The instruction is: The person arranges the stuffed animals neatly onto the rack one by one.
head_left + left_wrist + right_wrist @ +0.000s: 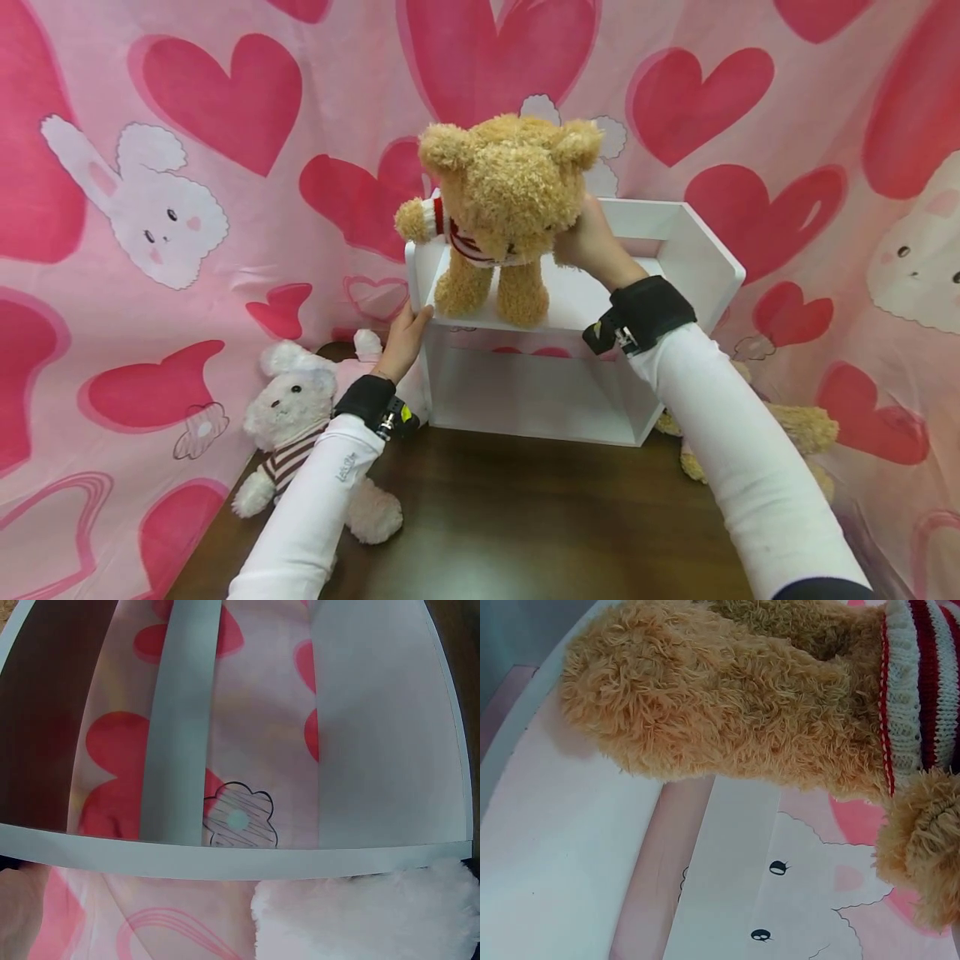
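Observation:
A tan teddy bear [517, 200] in a red-and-white striped sweater is upright at the left part of the white shelf's [585, 283] upper board. My right hand [592, 242] holds the bear at its side, just below the head; the fur hides most of the fingers. In the right wrist view, the bear's leg [727, 697] stretches across, its foot close over the white board. With my left hand [405, 337] I grip the shelf's left side panel near the front edge, thumb toward the upper board. Only a sliver of that hand [19, 911] shows in the left wrist view.
A white plush toy [292, 400] in a brown striped top sits left of the shelf on the dark wooden table [525, 508]. Another tan plush toy [802, 429] lies at the right, partly behind my right arm. A pink heart-print cloth [225, 100] hangs behind.

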Action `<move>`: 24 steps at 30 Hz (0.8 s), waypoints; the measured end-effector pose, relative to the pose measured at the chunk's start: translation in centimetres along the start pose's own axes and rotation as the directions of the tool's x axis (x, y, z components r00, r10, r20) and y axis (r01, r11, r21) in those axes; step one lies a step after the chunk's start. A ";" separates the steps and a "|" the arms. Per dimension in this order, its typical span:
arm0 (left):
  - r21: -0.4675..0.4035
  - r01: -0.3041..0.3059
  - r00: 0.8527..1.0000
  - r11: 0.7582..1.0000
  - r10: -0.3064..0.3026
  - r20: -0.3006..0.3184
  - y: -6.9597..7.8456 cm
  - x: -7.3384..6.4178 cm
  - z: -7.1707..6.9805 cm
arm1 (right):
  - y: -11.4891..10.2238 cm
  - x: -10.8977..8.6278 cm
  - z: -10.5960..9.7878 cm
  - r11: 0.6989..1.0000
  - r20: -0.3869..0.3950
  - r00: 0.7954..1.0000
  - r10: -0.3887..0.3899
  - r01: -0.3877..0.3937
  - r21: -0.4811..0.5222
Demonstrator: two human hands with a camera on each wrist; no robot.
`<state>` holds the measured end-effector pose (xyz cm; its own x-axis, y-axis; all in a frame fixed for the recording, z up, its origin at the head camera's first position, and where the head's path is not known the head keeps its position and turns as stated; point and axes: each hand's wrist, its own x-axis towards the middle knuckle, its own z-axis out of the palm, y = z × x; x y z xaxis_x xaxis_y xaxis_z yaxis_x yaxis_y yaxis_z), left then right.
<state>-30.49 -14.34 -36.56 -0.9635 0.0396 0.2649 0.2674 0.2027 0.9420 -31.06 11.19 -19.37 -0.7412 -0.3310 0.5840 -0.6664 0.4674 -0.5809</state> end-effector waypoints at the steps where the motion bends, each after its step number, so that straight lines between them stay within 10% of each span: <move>1: -0.001 -0.002 1.000 1.000 0.002 0.002 0.0 0.0 0.0 | 0.1 0.2 0.0 1.000 0.011 1.000 0.020 -0.020 0.002; 24: 0.049 0.016 1.000 0.999 -0.015 -0.028 1.8 -0.6 0.0 | 2.3 2.2 0.7 0.990 0.110 0.984 0.140 -0.141 0.009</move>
<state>-29.41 -14.05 -35.06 -0.9665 0.0096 0.2565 0.2506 0.2507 0.9351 -34.29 11.00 -19.84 -0.8313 -0.3510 0.4310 -0.5556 0.5021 -0.6627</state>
